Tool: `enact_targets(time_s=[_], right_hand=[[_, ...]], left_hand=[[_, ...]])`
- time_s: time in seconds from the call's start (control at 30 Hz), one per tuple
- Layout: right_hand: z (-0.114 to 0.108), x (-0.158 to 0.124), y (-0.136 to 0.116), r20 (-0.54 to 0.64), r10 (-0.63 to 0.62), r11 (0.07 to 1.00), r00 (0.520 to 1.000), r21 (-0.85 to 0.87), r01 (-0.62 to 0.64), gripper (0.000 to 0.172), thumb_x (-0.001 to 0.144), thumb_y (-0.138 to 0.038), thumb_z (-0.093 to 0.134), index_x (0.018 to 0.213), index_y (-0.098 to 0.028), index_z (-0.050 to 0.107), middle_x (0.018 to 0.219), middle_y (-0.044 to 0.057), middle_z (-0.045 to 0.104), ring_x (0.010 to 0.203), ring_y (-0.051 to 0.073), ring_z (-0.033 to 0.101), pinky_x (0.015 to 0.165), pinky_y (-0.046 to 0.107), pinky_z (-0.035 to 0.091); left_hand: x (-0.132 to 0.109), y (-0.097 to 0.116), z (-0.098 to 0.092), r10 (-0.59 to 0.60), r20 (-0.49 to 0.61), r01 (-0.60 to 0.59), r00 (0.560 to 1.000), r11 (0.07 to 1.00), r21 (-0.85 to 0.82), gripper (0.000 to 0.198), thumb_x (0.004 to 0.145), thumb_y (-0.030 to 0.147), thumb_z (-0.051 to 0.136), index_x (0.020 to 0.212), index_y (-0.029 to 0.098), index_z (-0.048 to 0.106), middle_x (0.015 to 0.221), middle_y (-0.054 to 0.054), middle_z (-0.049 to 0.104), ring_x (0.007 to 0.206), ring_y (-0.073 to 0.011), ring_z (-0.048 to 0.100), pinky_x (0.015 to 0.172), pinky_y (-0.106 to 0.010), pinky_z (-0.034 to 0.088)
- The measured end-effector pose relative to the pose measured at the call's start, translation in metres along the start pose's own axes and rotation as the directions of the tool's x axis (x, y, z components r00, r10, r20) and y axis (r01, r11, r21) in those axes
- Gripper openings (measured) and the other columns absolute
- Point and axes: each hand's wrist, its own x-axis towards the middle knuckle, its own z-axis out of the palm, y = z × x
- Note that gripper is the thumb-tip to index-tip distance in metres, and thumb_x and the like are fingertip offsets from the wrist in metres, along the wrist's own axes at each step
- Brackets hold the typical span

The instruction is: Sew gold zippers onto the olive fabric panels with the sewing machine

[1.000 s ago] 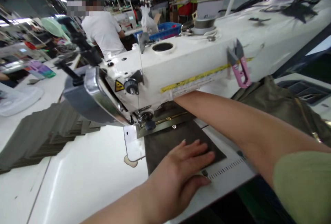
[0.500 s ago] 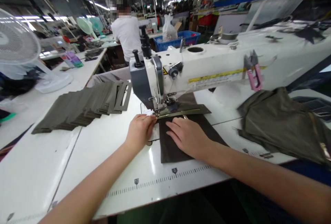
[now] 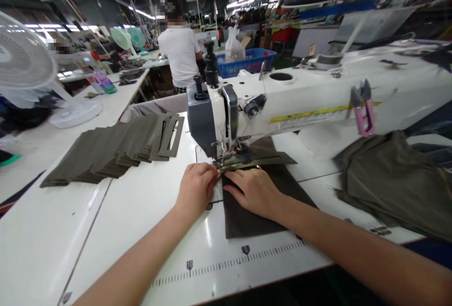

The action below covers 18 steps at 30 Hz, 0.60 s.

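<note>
Grip released on both sides, left hand (image 3: pixel 197 188) touching the olive strip (image 3: pixel 256 161), right hand (image 3: pixel 252 193) flat on dark fabric (image 3: pixel 247 223), presser foot (image 3: pixel 229 157) at twelve o'clock.

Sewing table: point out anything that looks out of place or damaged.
The stack of olive cut pieces left of the sewing machine lies in a fanned, overlapping row instead of a squared pile; otherwise nothing stands out.

Sewing machine (image 3: pixel 303 108) ahead, 1 fabric panel (image 3: pixel 254 216) before it, cut-pc stack (image 3: pixel 109 153) to my L, fabric bundle (image 3: pixel 391 188) to my R.
</note>
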Motion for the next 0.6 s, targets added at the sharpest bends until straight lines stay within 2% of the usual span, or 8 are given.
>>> enact_targets(time_s=[0.1, 0.17, 0.23, 0.3, 0.4, 0.6], right_hand=[[-0.001, 0.000, 0.000, -0.030, -0.058, 0.998, 0.998, -0.029, 0.057, 0.019, 0.085, -0.029, 0.052, 0.096, -0.017, 0.063, 0.079, 0.005, 0.065, 0.069, 0.017, 0.059, 0.062, 0.028, 0.040], [-0.002, -0.001, 0.000, -0.104, -0.111, 0.992, 0.988, -0.068, 0.105, 0.019, 0.087, -0.026, 0.048, 0.086, -0.017, 0.065, 0.073, 0.004, 0.064, 0.067, 0.017, 0.057, 0.062, 0.030, 0.040], [-0.002, -0.001, 0.001, -0.190, -0.147, 0.985, 0.971, -0.115, 0.127, 0.021, 0.088, -0.023, 0.046, 0.088, -0.016, 0.066, 0.079, 0.007, 0.064, 0.075, 0.019, 0.057, 0.069, 0.033, 0.042], [0.000, 0.000, 0.003, -0.232, -0.145, 0.986, 0.962, -0.119, 0.120, 0.021, 0.087, -0.019, 0.048, 0.099, -0.012, 0.063, 0.096, 0.011, 0.064, 0.093, 0.023, 0.055, 0.082, 0.038, 0.041], [0.007, 0.002, 0.007, -0.186, -0.119, 0.992, 0.975, -0.056, 0.110, 0.030, 0.083, -0.014, 0.051, 0.111, -0.005, 0.057, 0.113, 0.016, 0.059, 0.108, 0.025, 0.049, 0.094, 0.040, 0.038], [0.013, 0.004, 0.009, -0.131, -0.118, 0.992, 0.984, -0.056, 0.112, 0.030, 0.084, -0.013, 0.048, 0.110, -0.002, 0.058, 0.117, 0.018, 0.056, 0.109, 0.026, 0.050, 0.092, 0.041, 0.042]], left_hand=[[0.000, 0.003, -0.002, 0.092, 0.070, -0.099, 0.993, 0.989, 0.105, 0.016, 0.085, 0.014, 0.047, 0.087, 0.014, 0.063, 0.082, -0.007, 0.063, 0.081, -0.0205, 0.058, 0.078, -0.037, 0.046], [-0.001, 0.005, -0.003, 0.124, 0.107, -0.141, 0.986, 0.976, 0.167, 0.017, 0.083, 0.012, 0.046, 0.088, 0.014, 0.062, 0.083, -0.008, 0.062, 0.080, -0.0208, 0.058, 0.082, -0.039, 0.045], [-0.001, 0.007, -0.003, 0.129, 0.121, -0.151, 0.984, 0.968, 0.201, 0.017, 0.083, 0.011, 0.044, 0.087, 0.014, 0.061, 0.083, -0.008, 0.061, 0.080, -0.0208, 0.058, 0.084, -0.040, 0.044], [-0.001, 0.009, -0.003, 0.133, 0.115, -0.155, 0.984, 0.964, 0.215, 0.018, 0.084, 0.013, 0.043, 0.085, 0.015, 0.060, 0.083, -0.008, 0.060, 0.080, -0.0210, 0.058, 0.084, -0.040, 0.045], [0.000, 0.011, -0.002, 0.136, 0.117, -0.160, 0.984, 0.961, 0.226, 0.017, 0.085, 0.014, 0.043, 0.087, 0.013, 0.060, 0.083, -0.009, 0.060, 0.082, -0.0220, 0.058, 0.083, -0.040, 0.046], [0.003, 0.013, -0.001, 0.130, 0.149, -0.167, 0.980, 0.947, 0.274, 0.016, 0.085, 0.014, 0.045, 0.083, 0.013, 0.061, 0.080, -0.008, 0.060, 0.079, -0.0219, 0.057, 0.081, -0.039, 0.046]])
